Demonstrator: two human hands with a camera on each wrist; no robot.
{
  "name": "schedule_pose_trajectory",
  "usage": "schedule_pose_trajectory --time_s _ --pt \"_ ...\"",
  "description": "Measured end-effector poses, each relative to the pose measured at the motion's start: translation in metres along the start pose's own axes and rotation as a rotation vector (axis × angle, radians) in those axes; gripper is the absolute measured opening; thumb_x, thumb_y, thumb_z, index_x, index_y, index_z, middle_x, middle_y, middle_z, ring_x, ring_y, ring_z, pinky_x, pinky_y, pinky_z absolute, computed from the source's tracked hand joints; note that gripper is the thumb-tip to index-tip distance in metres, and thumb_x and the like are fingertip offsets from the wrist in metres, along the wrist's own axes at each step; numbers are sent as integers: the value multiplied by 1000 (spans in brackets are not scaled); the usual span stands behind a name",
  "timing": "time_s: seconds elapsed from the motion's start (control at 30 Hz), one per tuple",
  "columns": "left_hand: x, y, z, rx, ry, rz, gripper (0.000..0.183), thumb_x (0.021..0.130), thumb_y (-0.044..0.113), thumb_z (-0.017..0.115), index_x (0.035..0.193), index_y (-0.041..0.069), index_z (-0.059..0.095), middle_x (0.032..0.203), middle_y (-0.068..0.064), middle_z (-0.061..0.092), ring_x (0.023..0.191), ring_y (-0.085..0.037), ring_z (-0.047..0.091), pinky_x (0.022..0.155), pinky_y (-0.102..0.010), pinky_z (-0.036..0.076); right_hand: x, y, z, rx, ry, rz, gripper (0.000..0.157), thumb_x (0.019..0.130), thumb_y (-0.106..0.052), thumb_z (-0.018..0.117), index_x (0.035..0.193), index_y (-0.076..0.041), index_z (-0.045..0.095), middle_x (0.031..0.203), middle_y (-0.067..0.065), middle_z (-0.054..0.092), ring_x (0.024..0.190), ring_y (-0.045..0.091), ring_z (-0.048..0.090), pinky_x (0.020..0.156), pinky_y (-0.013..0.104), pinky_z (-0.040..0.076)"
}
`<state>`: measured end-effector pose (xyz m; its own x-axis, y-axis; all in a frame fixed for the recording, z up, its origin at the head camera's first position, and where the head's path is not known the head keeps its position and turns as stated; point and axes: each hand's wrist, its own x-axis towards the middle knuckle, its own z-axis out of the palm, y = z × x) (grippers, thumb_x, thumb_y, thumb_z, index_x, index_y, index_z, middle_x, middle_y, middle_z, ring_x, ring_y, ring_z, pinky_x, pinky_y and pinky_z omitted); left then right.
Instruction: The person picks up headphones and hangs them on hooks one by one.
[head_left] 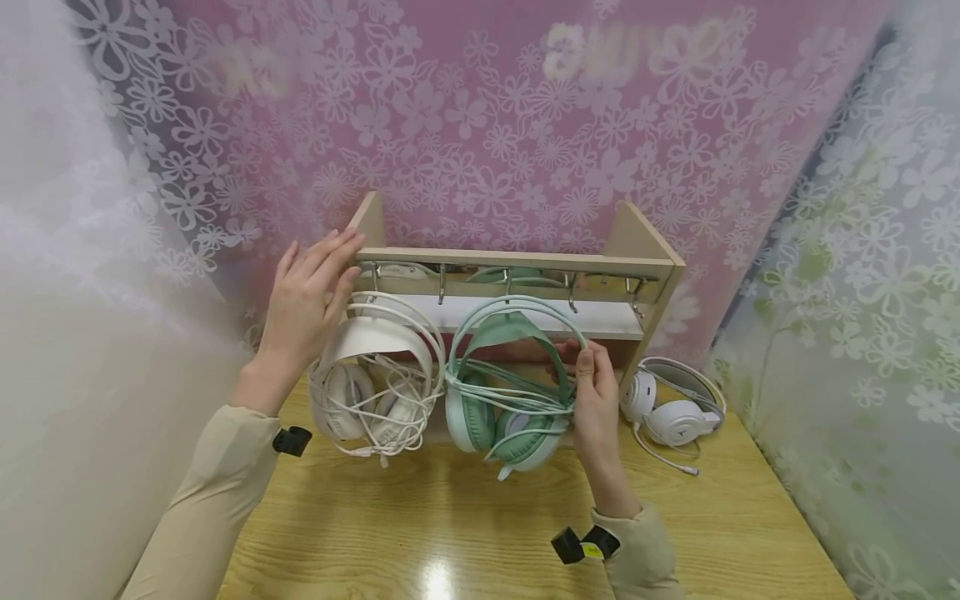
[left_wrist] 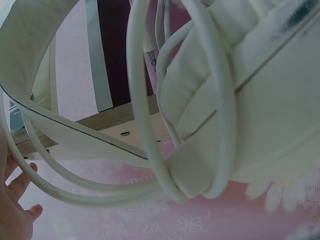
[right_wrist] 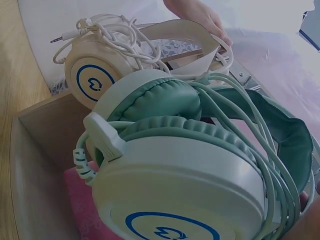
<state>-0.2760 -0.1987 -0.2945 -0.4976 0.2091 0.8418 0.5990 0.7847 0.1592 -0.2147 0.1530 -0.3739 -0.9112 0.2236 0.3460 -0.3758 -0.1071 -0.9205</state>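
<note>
Green headphones (head_left: 517, 433) with a mint cable wound round them hang at the middle of the rack's hook row. My right hand (head_left: 596, 400) grips their headband at its right side, thumb in front and fingers behind. White headphones (head_left: 382, 342), wrapped in their own tangled cable, hang to the left of them. My left hand (head_left: 311, 287) rests with straight fingers on the left end of the wooden rack (head_left: 517, 257), just above the white headphones. In the right wrist view the green headphones' ear cup (right_wrist: 180, 175) fills the foreground, a microphone stub at its side.
Several metal hooks (head_left: 573, 293) line the rack's front rail. Beside the rack's right end, another white headset (head_left: 678, 421) lies on the wooden table (head_left: 465, 533) with its plug trailing forward. A pink flowered curtain (head_left: 465, 125) stands behind, and pale walls flank both sides.
</note>
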Motion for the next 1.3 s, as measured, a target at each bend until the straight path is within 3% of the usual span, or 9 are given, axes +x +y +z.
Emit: schedule_pose_trajectory --time_s 0.5,0.7,0.87,0.97,1.1,1.3 --pt "0 0 0 -9 4 -8 40 105 24 56 144 14 58 148 -7 56 138 -34 50 124 -54 18 3 6 -3 -72 -45 20 49 110 -36 32 138 1 48 123 3 57 115 18 57 95 32 47" --pt "0 0 0 -10 1 -11 40 105 24 56 144 14 58 148 -7 56 138 -33 50 124 -54 17 5 7 -5 -99 -37 27 48 110 -36 33 139 -1 49 128 3 56 124 16 50 101 32 38" --pt "0 1 0 -8 -1 -14 40 105 24 56 144 14 58 148 -7 56 139 -33 50 124 -54 17 7 5 -6 -120 -52 34 49 110 -34 32 141 1 48 137 10 52 131 16 46 108 34 34" --pt "0 1 0 -8 -1 -15 40 105 24 56 144 14 58 148 -7 56 139 -32 49 124 -54 17 8 4 -8 -142 -58 46 50 110 -35 32 145 -2 46 139 10 51 128 14 45 104 35 35" --pt "-1 1 -1 -9 -1 -17 40 105 25 56 144 14 58 148 -7 56 139 -31 49 124 -53 17 8 5 -12 -122 -27 69 46 110 -34 37 148 -10 44 129 5 52 113 15 48 89 31 39" --pt "-1 1 -1 -9 -4 -20 41 106 25 55 145 14 57 149 -6 56 139 -32 49 124 -53 17 9 7 -18 -45 -12 83 43 109 -32 42 145 -9 46 131 7 55 126 21 55 103 34 46"
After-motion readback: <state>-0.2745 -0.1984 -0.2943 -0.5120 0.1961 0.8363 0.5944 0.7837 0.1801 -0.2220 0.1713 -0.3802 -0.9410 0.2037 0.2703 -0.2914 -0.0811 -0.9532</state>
